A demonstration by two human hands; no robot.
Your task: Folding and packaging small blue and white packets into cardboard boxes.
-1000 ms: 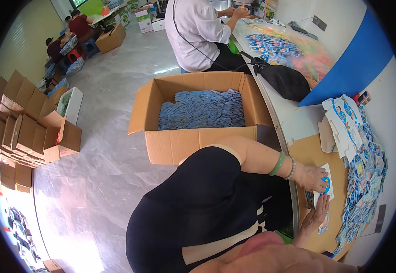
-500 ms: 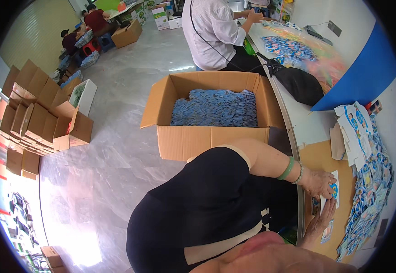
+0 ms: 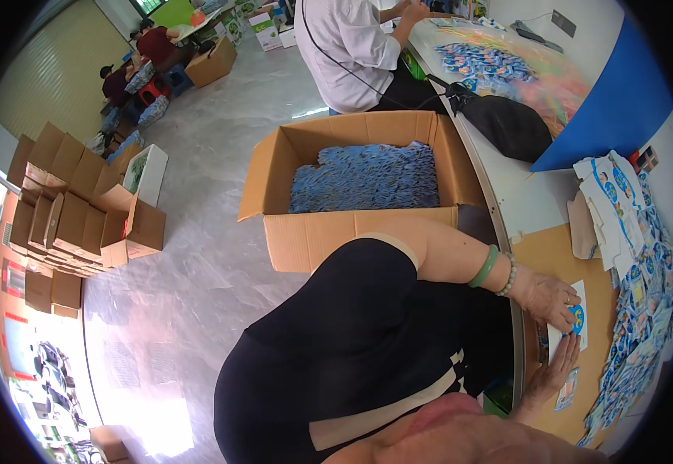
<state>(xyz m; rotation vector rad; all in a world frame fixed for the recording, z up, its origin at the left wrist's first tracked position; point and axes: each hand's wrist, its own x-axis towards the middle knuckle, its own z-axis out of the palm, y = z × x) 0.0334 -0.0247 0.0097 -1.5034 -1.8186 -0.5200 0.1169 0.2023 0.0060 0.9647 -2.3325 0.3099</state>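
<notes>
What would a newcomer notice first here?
Probably the large open cardboard box near the picture's middle, filled with what look like tightly packed blue packets. Next comes the long, mostly blue heap at the far right. Just left of it, the braceleted left hand and the right hand rest on a white card.

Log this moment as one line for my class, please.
Left hand: on white blue-printed card | Right hand: touching its lower part | Beyond: heaped small blue packets

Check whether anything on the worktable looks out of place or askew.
The white-and-blue printed sheets sit askew, overlapping unevenly beside the loose heap of blue packets; one small packet lies alone near the right hand's fingers.
</notes>
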